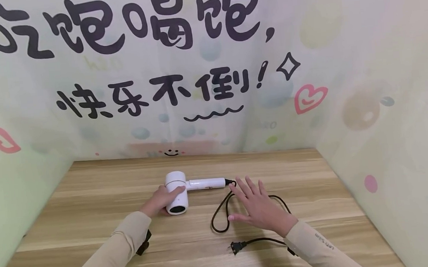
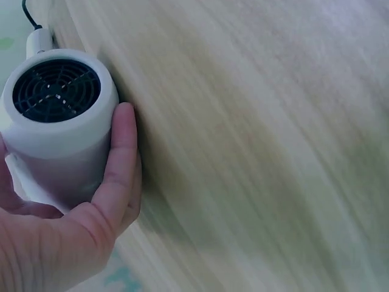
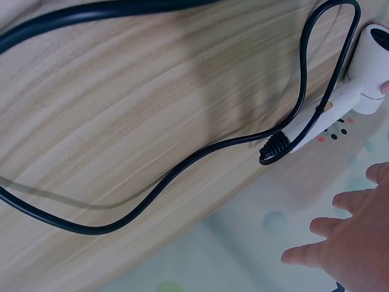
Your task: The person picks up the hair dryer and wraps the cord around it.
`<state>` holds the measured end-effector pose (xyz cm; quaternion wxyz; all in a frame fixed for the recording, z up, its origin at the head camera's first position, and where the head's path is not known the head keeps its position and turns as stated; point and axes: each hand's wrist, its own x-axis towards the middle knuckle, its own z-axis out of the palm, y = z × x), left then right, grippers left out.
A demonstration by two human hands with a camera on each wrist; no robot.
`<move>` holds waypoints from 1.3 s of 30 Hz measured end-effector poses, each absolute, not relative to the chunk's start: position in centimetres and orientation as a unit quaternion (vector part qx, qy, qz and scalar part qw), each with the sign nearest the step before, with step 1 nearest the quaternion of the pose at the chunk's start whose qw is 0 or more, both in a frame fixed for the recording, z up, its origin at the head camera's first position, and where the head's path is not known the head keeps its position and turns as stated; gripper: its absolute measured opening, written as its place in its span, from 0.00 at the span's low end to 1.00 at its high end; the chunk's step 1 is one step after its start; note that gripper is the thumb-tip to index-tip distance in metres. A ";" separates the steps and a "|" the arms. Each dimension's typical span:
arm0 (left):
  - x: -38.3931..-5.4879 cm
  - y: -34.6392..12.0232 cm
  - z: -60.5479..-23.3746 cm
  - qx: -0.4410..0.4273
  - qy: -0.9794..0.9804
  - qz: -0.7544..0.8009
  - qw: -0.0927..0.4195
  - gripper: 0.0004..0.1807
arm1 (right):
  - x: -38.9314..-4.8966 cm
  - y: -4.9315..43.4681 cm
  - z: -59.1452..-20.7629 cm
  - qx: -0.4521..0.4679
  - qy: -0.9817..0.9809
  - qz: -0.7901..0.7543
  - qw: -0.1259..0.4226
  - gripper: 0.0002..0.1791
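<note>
A white hair dryer (image 1: 207,184) lies on the wooden table with its handle pointing right. My left hand (image 1: 162,200) grips its barrel, the thumb on top and the fingers around the far side. In the left wrist view the dark grille (image 2: 56,91) of the barrel faces the camera, with fingers along both sides. My right hand (image 1: 258,207) is spread with straight fingers above the black cord (image 1: 221,231), holding nothing. Looped cord runs from the handle's end beneath that hand, and its two-pin plug (image 1: 238,247) lies nearer the front.
The wooden tabletop (image 1: 102,191) meets a printed backdrop wall (image 1: 213,129) at the back. Pale side walls (image 1: 385,138) stand at left and right. Cord loops spread over the table's right half.
</note>
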<state>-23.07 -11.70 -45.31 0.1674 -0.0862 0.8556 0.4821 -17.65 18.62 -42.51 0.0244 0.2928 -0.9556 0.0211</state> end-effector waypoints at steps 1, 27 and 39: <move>-23.1 -11.7 -45.4 -0.089 0.856 0.481 0.165 0.39 | -17.6 18.6 -42.5 0.293 -0.955 0.022 0.026 0.48; -22.4 -10.6 -43.3 -0.123 0.774 0.612 0.105 0.45 | -18.6 19.4 -41.4 0.229 -0.966 0.114 0.026 0.48; -21.3 -10.3 -41.5 -0.088 0.681 0.722 0.086 0.43 | -19.6 19.2 -40.4 0.101 -0.931 0.352 -0.002 0.45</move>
